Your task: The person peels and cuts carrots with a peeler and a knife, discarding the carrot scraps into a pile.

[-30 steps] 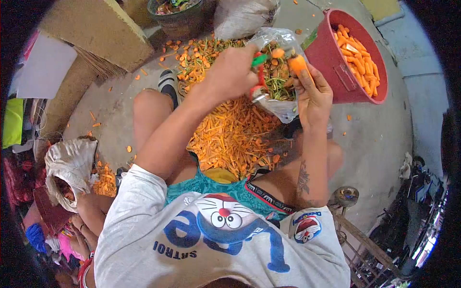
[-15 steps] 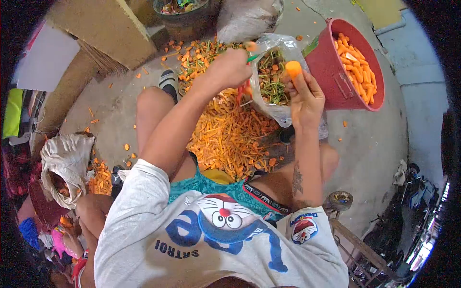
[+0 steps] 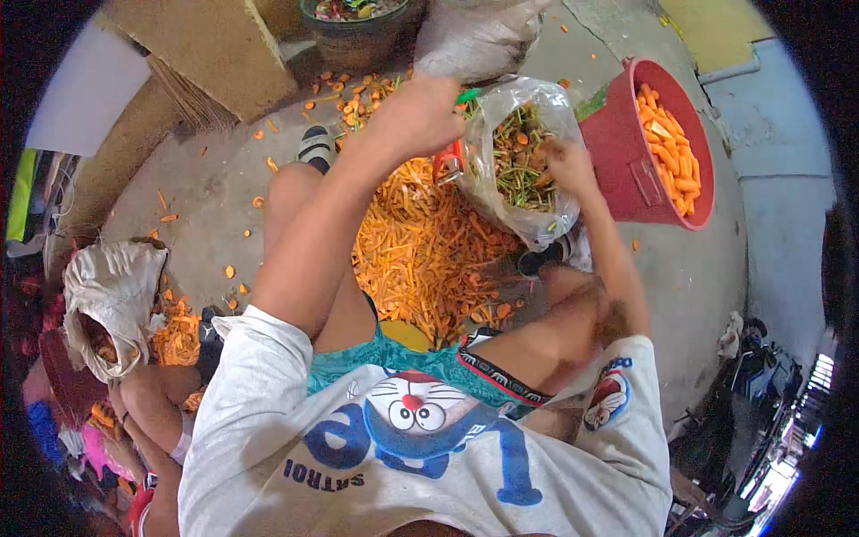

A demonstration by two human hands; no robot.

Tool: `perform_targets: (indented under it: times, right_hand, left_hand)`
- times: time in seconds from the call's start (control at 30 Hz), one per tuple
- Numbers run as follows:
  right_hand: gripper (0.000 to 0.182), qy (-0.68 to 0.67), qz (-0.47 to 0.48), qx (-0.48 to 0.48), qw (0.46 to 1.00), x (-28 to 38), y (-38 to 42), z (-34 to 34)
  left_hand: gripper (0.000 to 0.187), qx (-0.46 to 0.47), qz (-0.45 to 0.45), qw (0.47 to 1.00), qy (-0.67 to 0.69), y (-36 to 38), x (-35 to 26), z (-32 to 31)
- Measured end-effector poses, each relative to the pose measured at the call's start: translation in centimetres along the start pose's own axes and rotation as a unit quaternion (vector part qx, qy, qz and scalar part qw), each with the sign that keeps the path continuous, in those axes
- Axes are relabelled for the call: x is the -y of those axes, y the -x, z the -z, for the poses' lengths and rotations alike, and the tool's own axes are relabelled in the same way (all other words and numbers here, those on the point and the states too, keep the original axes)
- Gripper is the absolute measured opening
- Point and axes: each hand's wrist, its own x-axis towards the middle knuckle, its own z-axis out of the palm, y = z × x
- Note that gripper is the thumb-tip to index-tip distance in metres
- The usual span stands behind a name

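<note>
My left hand (image 3: 419, 116) is closed in a fist, with a red peeler (image 3: 447, 163) hanging below it and a green piece (image 3: 468, 96), perhaps a handle, poking out at its right. My right hand (image 3: 571, 167) is blurred, with its fingertips down inside the mouth of a clear plastic bag (image 3: 543, 231). Whether it holds anything is not visible. Inside the bag lie green stalks (image 3: 521, 190) and dark orange carrots (image 3: 523, 137). Between my legs spreads a large heap of orange carrot peelings (image 3: 420, 255).
A red bucket (image 3: 617, 148) of peeled carrots (image 3: 667, 143) lies tilted at the right. Behind are a dark pot (image 3: 353, 45) and a pale sack (image 3: 474, 40). Another sack (image 3: 112, 286) stands left, near another person's leg (image 3: 152, 403). Carrot ends are scattered over the concrete floor (image 3: 210, 219).
My right hand held up an orange carrot; now it has moved down into the bag and the carrot no longer shows. My left hand stays closed at nearly the same place.
</note>
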Motion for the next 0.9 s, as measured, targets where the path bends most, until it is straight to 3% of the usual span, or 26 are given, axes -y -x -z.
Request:
perform_targets:
  times: [0.03, 0.07, 0.3, 0.37, 0.43, 0.5, 0.53, 0.57, 0.6, 0.63, 0.67, 0.73, 0.8, 0.87, 0.9]
  right_hand:
    - [0.033, 0.202, 0.035, 0.028, 0.978, -2.9, -1.5, -1.3]
    - [0.039, 0.396, 0.07, 0.052, 0.914, -5.0, -3.0, -2.3]
    - [0.044, 0.426, 0.174, -0.074, 0.885, -9.6, -1.3, -4.7]
    - [0.041, 0.413, 0.26, -0.117, 0.865, -11.6, -1.9, -4.3]
    - [0.033, 0.404, 0.237, -0.075, 0.88, -10.7, -2.6, -3.8]
    - [0.036, 0.119, 0.072, -0.129, 0.982, -10.3, -3.7, -4.1]
    - [0.04, 0.002, 0.154, -0.156, 0.976, -9.4, -4.2, -4.3]
    - [0.04, 0.0, 0.154, -0.16, 0.975, -9.0, -3.9, -3.8]
    - [0.037, -0.171, 0.09, -0.126, 0.973, -5.7, -2.6, -2.9]
    - [0.036, -0.337, 0.024, -0.088, 0.937, -2.8, -1.1, -2.4]
    - [0.036, -0.338, 0.025, -0.093, 0.936, -1.3, -0.2, -2.1]
    - [0.028, -0.371, 0.128, -0.193, 0.899, 0.9, 1.0, -1.3]
    - [0.029, -0.385, 0.142, -0.204, 0.889, 1.6, 2.5, -0.6]
    - [0.029, -0.397, 0.147, -0.213, 0.881, 3.1, 5.6, -0.4]
    - [0.029, -0.501, 0.098, -0.159, 0.845, 5.3, 7.9, -0.3]
  left_hand:
    - [0.027, 0.002, 0.004, 1.0, 0.003, 0.1, -0.2, 0.5]
    - [0.027, 0.003, 0.008, 1.0, 0.007, 0.1, -0.3, 0.8]
    - [0.028, -0.005, 0.003, 1.0, 0.005, -0.1, 0.2, 1.7]
    - [0.028, 0.0, 0.014, 1.0, 0.005, 0.0, 0.1, 2.5]
    - [0.029, 0.008, 0.021, 1.0, 0.01, 0.1, -0.3, 2.5]
    - [0.027, -0.017, -0.002, 1.0, 0.011, 0.2, -0.6, 2.7]
    - [0.027, -0.016, -0.006, 1.0, 0.009, 0.1, -0.5, 2.5]
    - [0.026, -0.031, -0.019, 0.999, 0.038, 0.0, -0.5, 2.3]
    - [0.025, -0.046, -0.032, 0.996, 0.067, -0.1, -0.7, 2.1]
    - [0.025, -0.044, -0.038, 0.996, 0.065, -0.1, -1.3, 2.2]
    - [0.024, -0.054, -0.065, 0.992, 0.089, -0.2, -2.1, 2.4]
    - [0.023, -0.068, -0.098, 0.986, 0.114, -1.2, -3.6, 2.9]
    - [0.023, -0.026, -0.137, 0.964, 0.226, -3.1, -4.4, 3.0]
    - [0.024, -0.011, -0.149, 0.956, 0.252, -4.5, -5.7, 3.2]
    - [0.024, -0.003, -0.162, 0.948, 0.273, -5.2, -6.1, 3.1]
